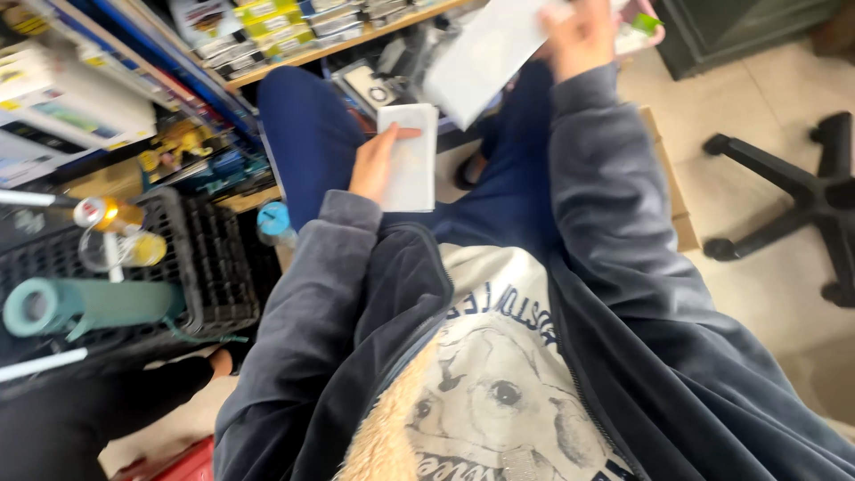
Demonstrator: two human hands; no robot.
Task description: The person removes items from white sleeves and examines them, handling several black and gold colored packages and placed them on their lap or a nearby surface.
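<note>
Left hand (374,160) is gripping a small white packet (411,158) over the lap, thumb lying across its front. Right hand (579,34) is raised higher, fingers closed on a bigger white sheet (481,55) that's blurry. Black crate (209,267) sits off to the left with a teal roll (89,305) on it; office chair base (793,200) on the right.

The person's left hand (374,160) is held low before the lap, fingers curled, thumb pressed flat. The right hand (581,36) is raised higher, arm outstretched, fingers closed, blurred.
</note>
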